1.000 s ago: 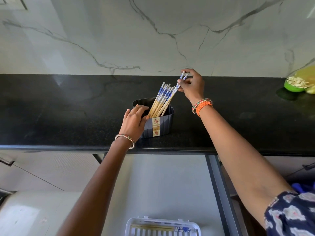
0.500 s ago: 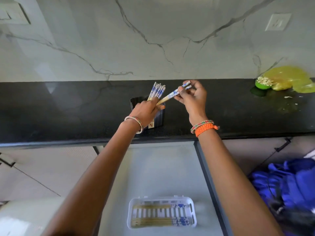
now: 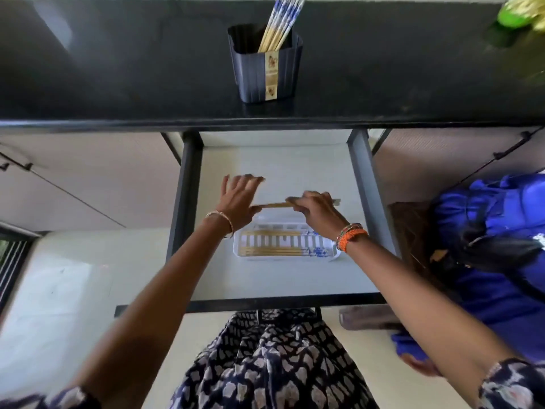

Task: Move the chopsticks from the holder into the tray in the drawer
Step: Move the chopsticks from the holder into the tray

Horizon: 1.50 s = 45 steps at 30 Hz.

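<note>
A dark ribbed holder (image 3: 265,69) stands on the black counter with several blue-and-wood chopsticks (image 3: 280,23) leaning in it. Below, the open drawer (image 3: 188,184) holds a white slotted tray (image 3: 240,249) with a few chopsticks (image 3: 277,251) lying lengthwise in it. My right hand (image 3: 317,209) grips a pair of chopsticks (image 3: 274,205) held level just above the tray's far edge. My left hand (image 3: 239,199) touches their wooden tips, its fingers spread.
The black counter edge (image 3: 265,124) overhangs the drawer's back. A green bowl (image 3: 513,16) sits at the counter's far right. Blue fabric (image 3: 498,249) lies on the floor to the right of the drawer. My patterned clothing (image 3: 265,358) is against the drawer front.
Both hands came down from the holder on the counter to the drawer, carrying a pair of chopsticks. The view tilted downward, and the left hand left the holder.
</note>
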### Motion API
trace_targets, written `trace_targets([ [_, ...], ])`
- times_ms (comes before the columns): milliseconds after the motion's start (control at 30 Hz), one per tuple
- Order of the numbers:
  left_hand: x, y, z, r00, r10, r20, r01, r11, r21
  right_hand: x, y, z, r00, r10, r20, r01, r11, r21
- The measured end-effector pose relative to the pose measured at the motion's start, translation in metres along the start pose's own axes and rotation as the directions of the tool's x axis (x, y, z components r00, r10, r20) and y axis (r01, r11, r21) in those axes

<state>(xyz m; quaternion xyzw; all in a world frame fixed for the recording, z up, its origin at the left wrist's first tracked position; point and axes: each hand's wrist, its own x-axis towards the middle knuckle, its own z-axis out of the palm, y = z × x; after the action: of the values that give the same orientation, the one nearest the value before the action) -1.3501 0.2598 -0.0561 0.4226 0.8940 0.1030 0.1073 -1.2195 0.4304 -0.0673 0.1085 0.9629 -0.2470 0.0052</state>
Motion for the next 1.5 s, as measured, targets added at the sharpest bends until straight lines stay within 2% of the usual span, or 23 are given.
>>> trace_targets([
  [100,-0.023,-0.022,0.027,0.960,-0.270,0.076,0.281,0.921,-0.271,-0.012,0.018,0.023,0.997,0.025,0.078,-0.026,1.000,0.003],
  [200,-0.035,-0.032,0.047,0.887,-0.419,0.195,0.462,0.806,-0.369,-0.016,0.022,0.041,0.990,0.059,0.128,-0.061,0.998,0.009],
  [300,-0.040,-0.035,0.057,0.810,-0.517,0.278,0.585,0.682,-0.438,-0.015,0.019,0.056,0.986,0.075,0.147,-0.073,0.997,-0.017],
  [400,-0.040,-0.036,0.064,0.762,-0.561,0.324,0.644,0.602,-0.472,-0.018,0.018,0.069,0.980,0.127,0.153,-0.124,0.992,-0.027],
  [533,-0.040,-0.035,0.067,0.743,-0.587,0.320,0.658,0.557,-0.507,-0.021,0.022,0.079,0.966,0.179,0.188,-0.178,0.984,-0.024],
  [667,-0.039,-0.036,0.067,0.725,-0.600,0.339,0.671,0.501,-0.547,-0.016,0.024,0.078,0.962,0.158,0.225,-0.152,0.987,-0.041],
  [800,-0.040,-0.035,0.067,0.721,-0.597,0.352,0.677,0.497,-0.544,-0.012,0.022,0.077,0.955,0.131,0.265,-0.097,0.986,-0.139],
  [1067,-0.044,-0.029,0.062,0.755,-0.595,0.275,0.644,0.594,-0.482,-0.011,0.011,0.069,0.980,0.074,0.186,-0.034,0.977,-0.211],
  [1133,-0.043,-0.025,0.053,0.786,-0.596,0.165,0.592,0.646,-0.482,-0.008,0.007,0.061,0.981,0.072,0.178,-0.031,0.974,-0.224],
  [1233,-0.030,-0.014,0.022,0.817,-0.573,-0.058,0.438,0.683,-0.584,0.001,-0.004,0.038,0.993,0.047,0.111,-0.027,0.984,-0.174],
  [1367,0.019,0.006,-0.044,0.854,-0.440,-0.278,0.188,0.759,-0.624,0.041,-0.025,-0.031,0.994,-0.035,-0.106,0.020,0.991,-0.135],
  [1500,0.077,0.027,-0.118,0.816,-0.292,-0.499,-0.032,0.838,-0.544,0.102,-0.042,-0.123,0.911,-0.082,-0.405,0.068,0.996,-0.051],
])
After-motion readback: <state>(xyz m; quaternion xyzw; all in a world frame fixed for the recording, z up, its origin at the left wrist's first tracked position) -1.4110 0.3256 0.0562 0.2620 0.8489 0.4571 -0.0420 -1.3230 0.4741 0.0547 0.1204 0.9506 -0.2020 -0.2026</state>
